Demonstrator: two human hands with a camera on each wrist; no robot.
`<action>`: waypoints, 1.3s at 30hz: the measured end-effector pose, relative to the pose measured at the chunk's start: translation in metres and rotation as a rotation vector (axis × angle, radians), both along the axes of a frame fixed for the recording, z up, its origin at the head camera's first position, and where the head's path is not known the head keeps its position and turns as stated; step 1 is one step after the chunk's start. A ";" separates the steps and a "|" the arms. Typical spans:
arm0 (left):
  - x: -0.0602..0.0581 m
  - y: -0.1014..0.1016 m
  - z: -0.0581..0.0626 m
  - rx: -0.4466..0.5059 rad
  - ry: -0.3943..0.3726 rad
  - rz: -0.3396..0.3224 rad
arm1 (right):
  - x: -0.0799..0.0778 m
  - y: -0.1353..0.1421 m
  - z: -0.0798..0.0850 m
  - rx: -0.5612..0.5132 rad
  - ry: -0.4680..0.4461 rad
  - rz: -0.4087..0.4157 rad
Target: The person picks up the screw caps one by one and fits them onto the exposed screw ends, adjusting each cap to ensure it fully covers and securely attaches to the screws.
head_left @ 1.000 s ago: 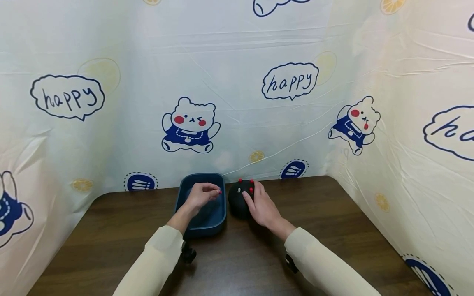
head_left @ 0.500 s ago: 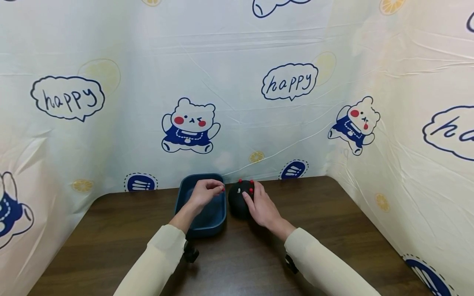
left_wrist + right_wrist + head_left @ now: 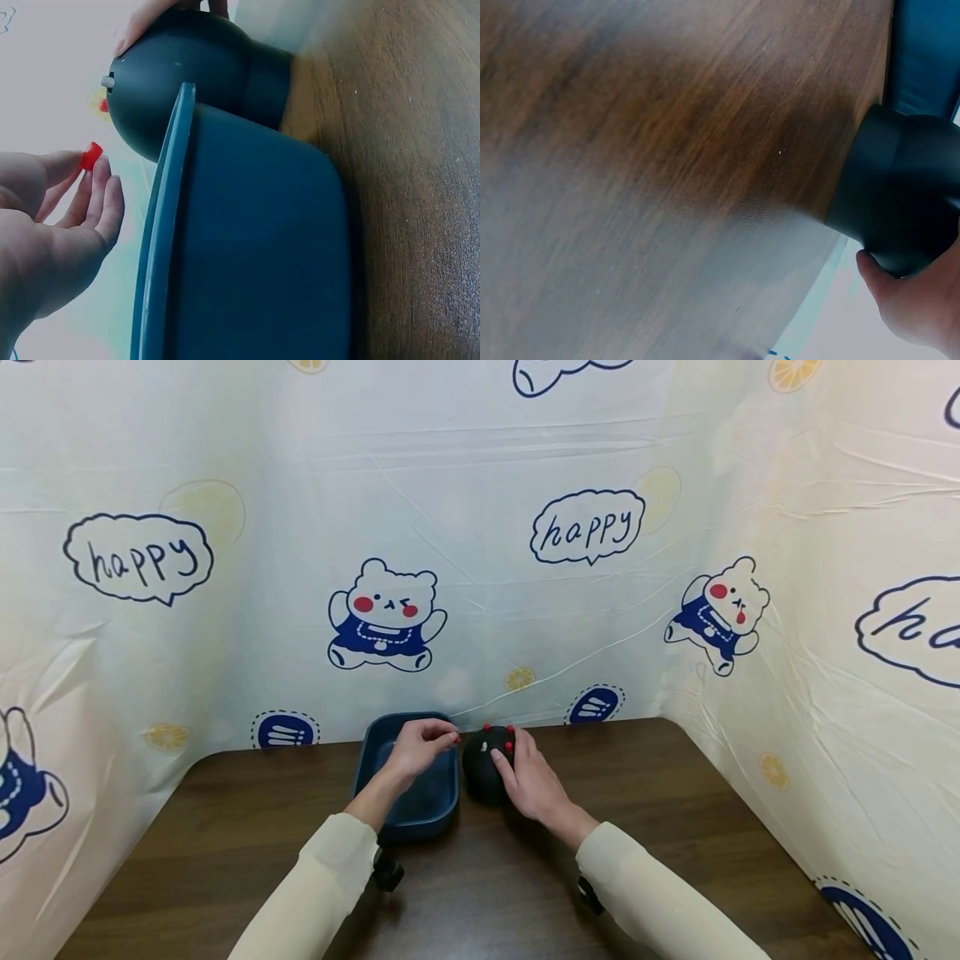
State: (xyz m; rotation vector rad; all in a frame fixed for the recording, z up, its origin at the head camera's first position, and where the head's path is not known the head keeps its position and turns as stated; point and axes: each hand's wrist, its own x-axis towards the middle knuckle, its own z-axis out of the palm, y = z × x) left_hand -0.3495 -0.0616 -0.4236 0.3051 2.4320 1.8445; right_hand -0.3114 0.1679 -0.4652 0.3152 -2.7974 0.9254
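Observation:
Between thumb and fingertips my left hand (image 3: 415, 752) pinches a small red cap (image 3: 91, 155) above the right rim of the blue bin (image 3: 450, 806). Just right of the bin stands a black dome-shaped object (image 3: 482, 777), and in the left wrist view a wider collar shows at its base. Several red caps sit on its top and right side. One bare threaded metal stud (image 3: 108, 81) sticks out of the dome, a short gap away from the pinched cap. My right hand (image 3: 534, 783) grips the dome from the right, its thumb across the near side.
Both things stand at the back of a brown wooden table (image 3: 517, 877), close to a patterned curtain (image 3: 480, 610) that also runs along the right side. The bin's wall lies under my left hand. A black wrist camera (image 3: 387, 870) hangs under the left sleeve.
My left hand has shifted right and slightly up with the red cap, from over the bin to beside the dome. The right hand and dome have stayed still.

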 end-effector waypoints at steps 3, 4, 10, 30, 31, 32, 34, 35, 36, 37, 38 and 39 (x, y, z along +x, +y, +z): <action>0.001 0.001 0.002 -0.011 0.012 -0.006 | -0.001 0.000 0.000 0.000 0.002 0.005; 0.001 0.002 0.002 -0.013 0.018 -0.007 | -0.001 0.000 0.000 0.001 0.004 0.005; 0.001 0.004 0.003 -0.018 0.046 -0.009 | -0.001 0.000 -0.001 0.006 0.018 0.007; 0.006 0.020 0.008 -0.086 0.158 -0.030 | -0.001 0.000 -0.001 0.028 0.049 0.003; 0.007 0.021 0.008 -0.098 0.173 -0.030 | -0.001 0.000 -0.001 0.028 0.049 0.003; 0.007 0.022 0.008 -0.109 0.184 -0.029 | -0.001 0.000 -0.001 0.026 0.049 0.002; 0.007 0.024 0.009 -0.126 0.203 -0.026 | -0.001 0.000 0.000 0.026 0.044 0.002; 0.007 0.025 0.009 -0.132 0.208 -0.023 | -0.001 0.000 0.000 0.024 0.043 0.002; 0.007 0.026 0.010 -0.138 0.213 -0.021 | 0.000 0.000 0.000 0.021 0.045 0.001; 0.007 0.027 0.010 -0.143 0.219 -0.020 | 0.000 0.000 0.000 0.022 0.045 0.001; 0.007 0.028 0.010 -0.147 0.221 -0.020 | 0.000 0.000 0.000 0.022 0.047 0.001; 0.008 0.029 0.010 -0.151 0.225 -0.020 | 0.000 -0.001 0.000 0.022 0.051 0.002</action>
